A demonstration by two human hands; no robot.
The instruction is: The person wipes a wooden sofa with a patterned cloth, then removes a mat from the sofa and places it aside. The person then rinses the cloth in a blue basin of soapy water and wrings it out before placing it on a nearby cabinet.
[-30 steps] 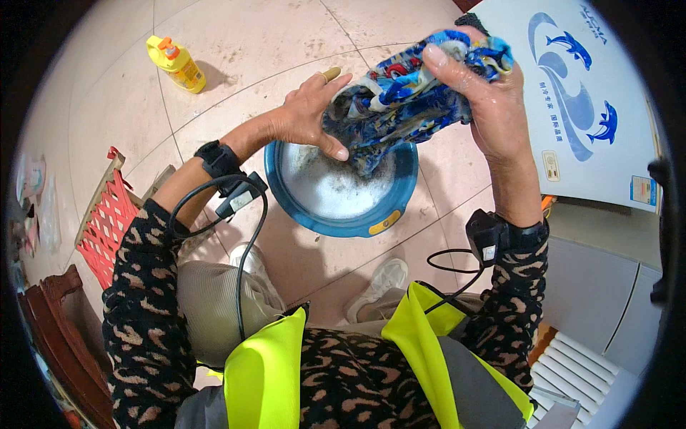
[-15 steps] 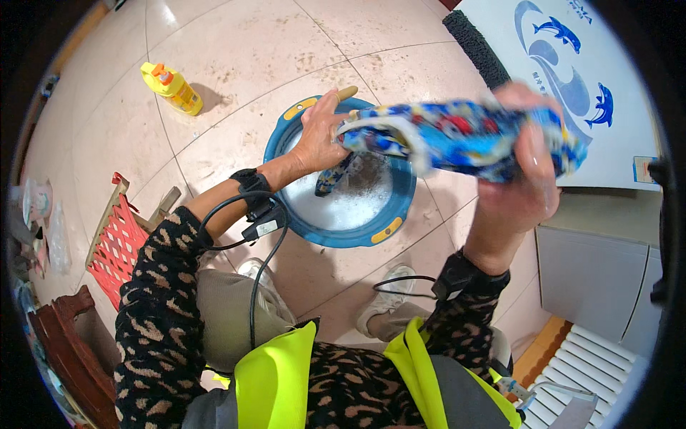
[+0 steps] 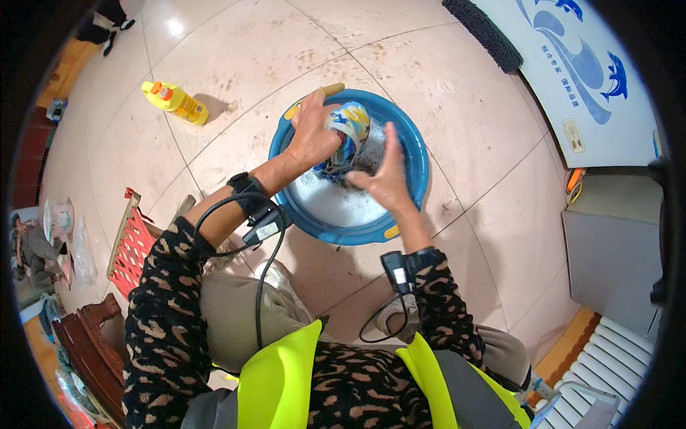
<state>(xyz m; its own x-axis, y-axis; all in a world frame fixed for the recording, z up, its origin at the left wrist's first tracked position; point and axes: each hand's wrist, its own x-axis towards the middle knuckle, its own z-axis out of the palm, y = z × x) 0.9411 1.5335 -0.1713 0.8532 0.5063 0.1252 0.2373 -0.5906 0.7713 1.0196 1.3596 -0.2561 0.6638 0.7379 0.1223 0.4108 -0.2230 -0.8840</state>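
A blue basin (image 3: 421, 161) of white suds stands on the floor in front of my feet. Over its far left part, my left hand (image 3: 314, 136) is closed round a bunched, wet cloth (image 3: 351, 121) with a blue, yellow and white pattern and a pale band. The cloth's lower part hangs toward the suds. A tan rounded end (image 3: 333, 89) sticks out beyond my left fingers; what it belongs to is hidden. My right hand (image 3: 386, 179) is open above the basin, thumb and fingers spread, close beside the cloth and slightly blurred.
A yellow bottle (image 3: 175, 102) with an orange cap stands on the tiles at left. Nearby is a folding stool (image 3: 132, 247) with red webbing. A white chest with blue dolphins (image 3: 572, 79) is at right, a white radiator (image 3: 600, 365) below. Another person's feet (image 3: 107, 36) show far left.
My right hand has let go of the cloth and come down left over the basin. The cloth, stretched out to the right before, now hangs bunched from my left hand.
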